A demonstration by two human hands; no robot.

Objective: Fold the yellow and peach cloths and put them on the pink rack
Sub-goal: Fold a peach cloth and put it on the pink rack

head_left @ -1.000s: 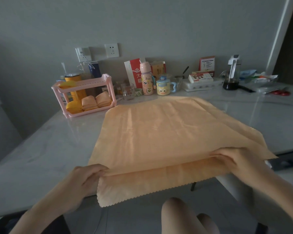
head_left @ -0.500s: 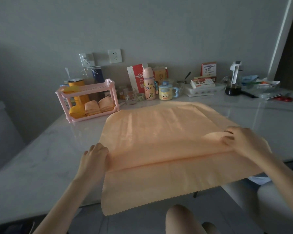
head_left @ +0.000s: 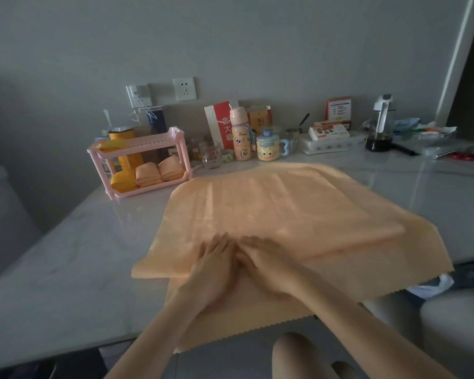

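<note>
One large peach cloth (head_left: 279, 214), a thin square of fabric with a pinked near hem, lies spread on the grey marble-look table (head_left: 66, 255), its near edge hanging over the table's front. Its long axis runs left to right across the person's front; a folded layer ends at a crease just beyond the fingertips. Two hands rest flat on it, side by side at centre: left hand (head_left: 214, 258) and right hand (head_left: 260, 258), palms down, fingers extended, pinching nothing. One two-tier pink plastic rack (head_left: 143, 160) stands far left, nearer the left hand. Three folded cloths sit on its lower shelf: one yellow (head_left: 123, 179), two peach (head_left: 159, 172). A further yellow item on the top tier cannot be identified.
</note>
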